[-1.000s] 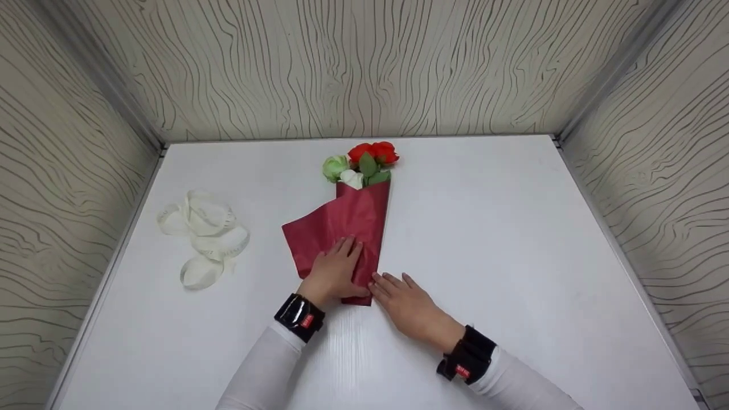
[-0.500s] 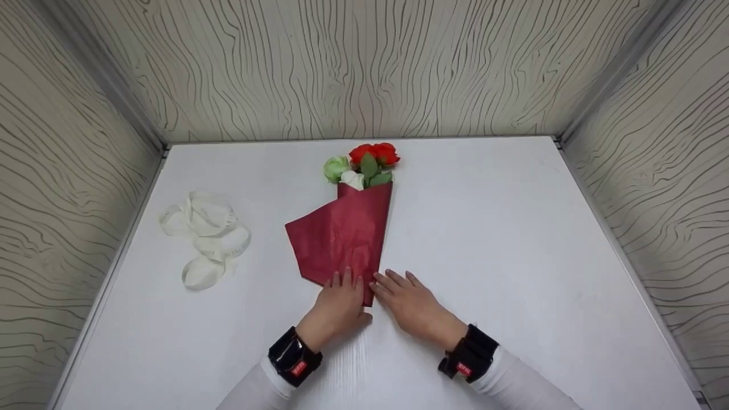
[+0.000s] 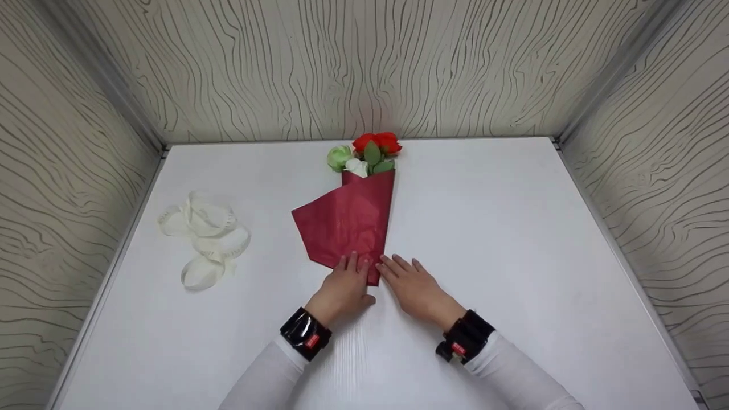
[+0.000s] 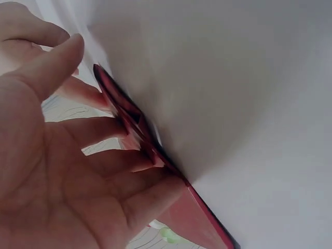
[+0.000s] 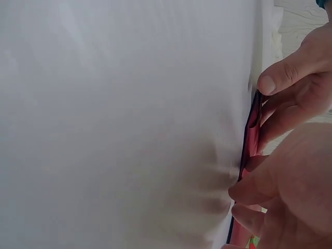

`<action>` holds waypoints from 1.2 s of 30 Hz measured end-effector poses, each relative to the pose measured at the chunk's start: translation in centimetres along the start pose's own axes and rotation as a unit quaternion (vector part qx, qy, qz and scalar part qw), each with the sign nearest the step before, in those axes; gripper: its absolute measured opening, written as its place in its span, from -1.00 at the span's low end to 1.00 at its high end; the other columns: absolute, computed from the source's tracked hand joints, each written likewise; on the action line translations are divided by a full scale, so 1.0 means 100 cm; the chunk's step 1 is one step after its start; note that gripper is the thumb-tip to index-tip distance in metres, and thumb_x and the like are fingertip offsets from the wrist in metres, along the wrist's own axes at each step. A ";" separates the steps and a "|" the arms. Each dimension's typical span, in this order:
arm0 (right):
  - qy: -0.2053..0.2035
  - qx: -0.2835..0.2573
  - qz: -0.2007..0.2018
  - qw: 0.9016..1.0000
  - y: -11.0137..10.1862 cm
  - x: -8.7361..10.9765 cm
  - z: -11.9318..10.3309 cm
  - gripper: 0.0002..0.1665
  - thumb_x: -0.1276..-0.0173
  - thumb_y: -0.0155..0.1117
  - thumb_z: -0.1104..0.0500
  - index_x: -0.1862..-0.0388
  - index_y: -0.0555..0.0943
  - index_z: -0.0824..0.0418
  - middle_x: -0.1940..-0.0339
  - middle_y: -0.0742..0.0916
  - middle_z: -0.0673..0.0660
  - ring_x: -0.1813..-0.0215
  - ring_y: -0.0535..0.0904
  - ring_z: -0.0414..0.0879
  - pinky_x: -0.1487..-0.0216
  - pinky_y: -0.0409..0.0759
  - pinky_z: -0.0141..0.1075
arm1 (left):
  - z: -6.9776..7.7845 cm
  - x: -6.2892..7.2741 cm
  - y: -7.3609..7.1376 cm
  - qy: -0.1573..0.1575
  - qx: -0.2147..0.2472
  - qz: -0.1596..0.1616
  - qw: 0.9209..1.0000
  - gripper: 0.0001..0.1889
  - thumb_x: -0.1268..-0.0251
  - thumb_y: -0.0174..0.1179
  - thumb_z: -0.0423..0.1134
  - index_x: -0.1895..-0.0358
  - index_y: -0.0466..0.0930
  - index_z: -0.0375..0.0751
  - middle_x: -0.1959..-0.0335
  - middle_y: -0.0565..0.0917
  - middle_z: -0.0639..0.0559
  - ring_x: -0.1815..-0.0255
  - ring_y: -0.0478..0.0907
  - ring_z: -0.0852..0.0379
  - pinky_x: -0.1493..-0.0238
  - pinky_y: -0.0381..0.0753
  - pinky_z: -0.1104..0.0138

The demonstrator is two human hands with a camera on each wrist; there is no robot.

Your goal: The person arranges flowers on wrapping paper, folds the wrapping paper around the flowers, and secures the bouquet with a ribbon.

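Observation:
A bouquet lies on the table, its flowers red, white and pale green with green leaves, partly wrapped in dark red paper. My left hand rests on the lower end of the paper with its fingers extended over it. In the left wrist view the fingertips press the folded paper edge. My right hand lies to the right, its extended fingertips at the paper's right edge. The flower stems are hidden inside the wrap. A flap of the paper spreads out to the left.
A loosely coiled white printed ribbon lies on the left part of the white table. Wood-grain patterned panels stand behind the table and at both sides.
My left hand has slid from the middle of the paper to its lower end. Within the last half second the bouquet and both hands have moved slightly away, toward the back.

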State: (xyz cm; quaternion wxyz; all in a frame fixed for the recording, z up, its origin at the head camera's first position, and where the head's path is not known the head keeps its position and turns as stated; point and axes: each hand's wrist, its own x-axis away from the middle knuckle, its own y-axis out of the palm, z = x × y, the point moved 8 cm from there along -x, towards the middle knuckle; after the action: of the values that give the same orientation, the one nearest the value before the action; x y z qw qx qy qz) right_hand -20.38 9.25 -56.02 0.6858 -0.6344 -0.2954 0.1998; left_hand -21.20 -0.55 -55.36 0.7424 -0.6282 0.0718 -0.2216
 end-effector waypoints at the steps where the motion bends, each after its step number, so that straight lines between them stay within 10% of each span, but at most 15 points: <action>1: 0.004 -0.005 -0.001 1.000 0.000 -0.002 0.003 -0.42 -0.33 -0.12 0.25 -0.35 0.15 0.19 -0.37 0.18 0.13 -0.35 0.06 0.06 -0.20 0.16 0.05 | -0.001 -0.003 0.000 -0.004 0.005 -0.002 1.000 -0.16 -0.01 0.20 0.11 -0.31 0.13 -0.28 -0.26 0.19 -0.34 -0.22 0.15 -0.32 -0.02 0.38 0.04; 18: 0.063 -0.030 0.017 0.997 -0.006 -0.029 0.027 -0.41 -0.31 -0.11 0.25 -0.34 0.17 0.18 -0.34 0.24 0.16 -0.27 0.21 0.05 -0.04 0.36 -0.02 | -0.012 -0.035 -0.006 -0.007 0.032 -0.002 0.999 -0.18 -0.07 0.15 0.10 -0.34 0.06 -0.22 -0.30 0.09 -0.33 -0.27 0.04 -0.30 -0.05 0.35 0.05; 36: 0.078 -0.005 0.014 0.997 -0.001 -0.016 0.034 -0.43 -0.31 -0.09 0.24 -0.31 0.20 0.27 -0.34 0.24 0.15 -0.29 0.18 0.01 -0.05 0.34 0.00 | -0.018 -0.043 -0.010 -0.001 0.039 0.005 0.999 -0.23 -0.12 0.13 0.08 -0.33 0.10 -0.23 -0.31 0.12 -0.28 -0.29 0.06 -0.23 -0.05 0.37 0.11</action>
State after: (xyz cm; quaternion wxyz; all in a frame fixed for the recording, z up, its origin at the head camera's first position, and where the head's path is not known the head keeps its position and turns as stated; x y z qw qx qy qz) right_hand -23.86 10.74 -56.10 0.7008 -0.6554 -0.2331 0.1581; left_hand -25.94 -0.48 -55.45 0.7678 -0.5983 0.0656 -0.2199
